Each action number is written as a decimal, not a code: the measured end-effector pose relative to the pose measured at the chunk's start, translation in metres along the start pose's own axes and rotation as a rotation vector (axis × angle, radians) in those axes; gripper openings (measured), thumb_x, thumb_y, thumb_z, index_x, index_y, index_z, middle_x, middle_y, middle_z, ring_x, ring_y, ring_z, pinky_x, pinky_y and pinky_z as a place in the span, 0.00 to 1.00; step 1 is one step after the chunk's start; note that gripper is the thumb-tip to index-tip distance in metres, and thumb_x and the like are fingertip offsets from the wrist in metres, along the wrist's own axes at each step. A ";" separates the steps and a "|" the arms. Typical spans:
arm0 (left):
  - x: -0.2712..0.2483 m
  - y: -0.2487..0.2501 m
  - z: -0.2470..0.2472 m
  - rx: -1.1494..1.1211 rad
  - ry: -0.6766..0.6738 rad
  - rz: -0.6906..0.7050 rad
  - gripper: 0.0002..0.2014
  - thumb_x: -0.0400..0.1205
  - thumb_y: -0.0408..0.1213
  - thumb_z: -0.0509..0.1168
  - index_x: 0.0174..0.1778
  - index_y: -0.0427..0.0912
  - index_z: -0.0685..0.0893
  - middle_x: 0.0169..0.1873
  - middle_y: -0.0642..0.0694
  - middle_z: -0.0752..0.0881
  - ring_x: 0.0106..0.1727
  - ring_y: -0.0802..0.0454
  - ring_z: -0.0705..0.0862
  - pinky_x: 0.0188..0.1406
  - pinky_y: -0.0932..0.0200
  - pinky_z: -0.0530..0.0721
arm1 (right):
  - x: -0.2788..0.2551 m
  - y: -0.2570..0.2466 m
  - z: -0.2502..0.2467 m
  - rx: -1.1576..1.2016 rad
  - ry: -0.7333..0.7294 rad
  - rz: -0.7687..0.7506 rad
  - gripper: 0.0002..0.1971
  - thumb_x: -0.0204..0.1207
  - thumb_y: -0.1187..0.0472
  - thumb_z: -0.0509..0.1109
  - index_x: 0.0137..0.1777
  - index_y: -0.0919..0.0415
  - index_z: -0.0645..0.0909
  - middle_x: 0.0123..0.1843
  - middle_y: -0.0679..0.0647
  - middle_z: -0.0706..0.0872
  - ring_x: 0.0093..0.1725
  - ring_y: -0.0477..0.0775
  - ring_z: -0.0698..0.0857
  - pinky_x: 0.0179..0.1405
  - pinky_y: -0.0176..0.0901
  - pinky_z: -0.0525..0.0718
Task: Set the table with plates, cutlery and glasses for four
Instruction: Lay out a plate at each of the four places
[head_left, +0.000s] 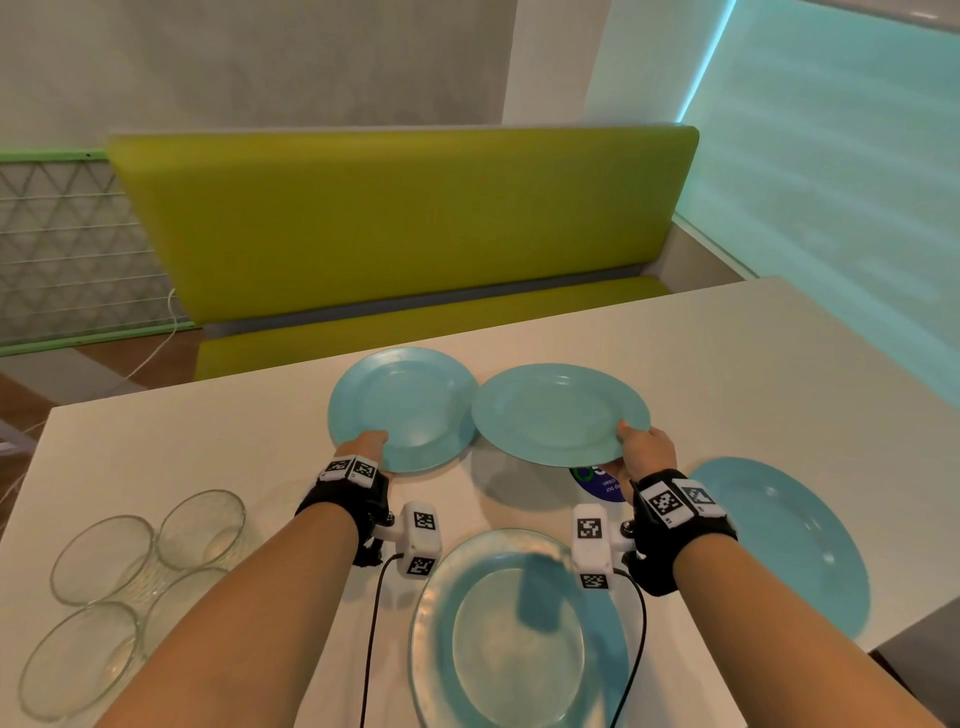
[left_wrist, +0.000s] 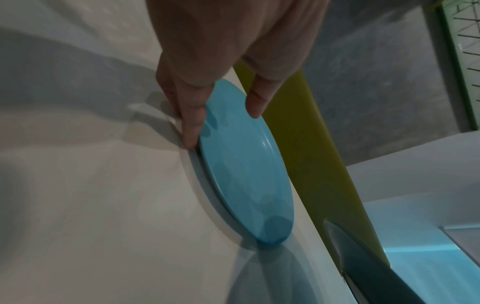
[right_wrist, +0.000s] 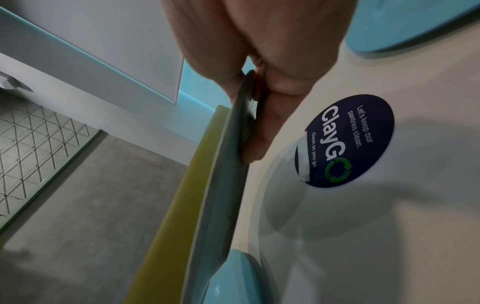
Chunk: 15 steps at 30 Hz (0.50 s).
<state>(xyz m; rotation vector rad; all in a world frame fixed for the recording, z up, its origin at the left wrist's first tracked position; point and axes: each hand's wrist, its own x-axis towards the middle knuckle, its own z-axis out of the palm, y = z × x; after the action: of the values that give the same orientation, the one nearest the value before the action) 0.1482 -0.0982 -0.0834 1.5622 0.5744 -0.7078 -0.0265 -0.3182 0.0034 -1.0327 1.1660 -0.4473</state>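
We see two blue plates out at the far side of the white surface (head_left: 727, 374). The left hand (head_left: 363, 447) pinches the near rim of the left plate (head_left: 402, 408), thumb (left_wrist: 257, 100) on top, fingers (left_wrist: 191, 123) underneath against the surface; that plate sits low, its far edge touching down in the left wrist view. The right hand (head_left: 644, 454) has its grip closed on the near right rim of the right plate (head_left: 558, 413), thumb over, fingers (right_wrist: 262, 133) under — this one is lifted clear, with a shadow below it. Its left edge overlaps the left plate's right rim. Both plates are close to the far edge of the surface, beyond which stands the green bench seat (head_left: 405, 223).

A third plate (head_left: 795, 540) lies flat at the right, its rim reaching the right edge of the surface. A fourth plate (head_left: 519, 639) lies at the near edge between our forearms; a clear glass plate seems to rest on it, but we cannot tell for sure. A round dark sticker (right_wrist: 345, 142) reading "ClayGo" is stuck to the surface just under the right hand.

Four clear glass bowls (head_left: 104, 558) cluster at the near left, touching each other, nothing in them. Open room: the wide right-far stretch of the surface and the left strip beyond the bowls.
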 end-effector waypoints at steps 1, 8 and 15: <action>0.003 0.000 -0.001 0.012 0.016 0.008 0.25 0.82 0.36 0.63 0.75 0.32 0.71 0.73 0.33 0.75 0.71 0.35 0.77 0.69 0.46 0.78 | 0.000 0.000 0.000 0.001 0.005 0.004 0.18 0.84 0.70 0.57 0.73 0.73 0.68 0.72 0.70 0.75 0.68 0.72 0.77 0.59 0.65 0.79; -0.002 0.001 0.003 0.025 0.013 -0.017 0.24 0.82 0.32 0.62 0.75 0.33 0.70 0.70 0.33 0.77 0.68 0.33 0.79 0.62 0.43 0.81 | 0.002 0.004 -0.003 0.009 0.021 -0.006 0.18 0.84 0.69 0.57 0.72 0.73 0.70 0.70 0.71 0.77 0.68 0.73 0.78 0.55 0.64 0.79; -0.009 -0.002 0.005 0.182 0.081 0.023 0.15 0.83 0.32 0.61 0.62 0.27 0.78 0.58 0.35 0.80 0.59 0.38 0.80 0.59 0.51 0.79 | 0.003 0.005 -0.009 0.024 0.030 -0.016 0.17 0.84 0.69 0.58 0.72 0.72 0.70 0.70 0.70 0.77 0.67 0.72 0.79 0.58 0.67 0.80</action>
<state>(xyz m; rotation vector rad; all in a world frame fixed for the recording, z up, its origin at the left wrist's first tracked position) 0.1404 -0.1027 -0.0784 1.7699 0.5630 -0.6970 -0.0341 -0.3222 -0.0027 -1.0181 1.1768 -0.4894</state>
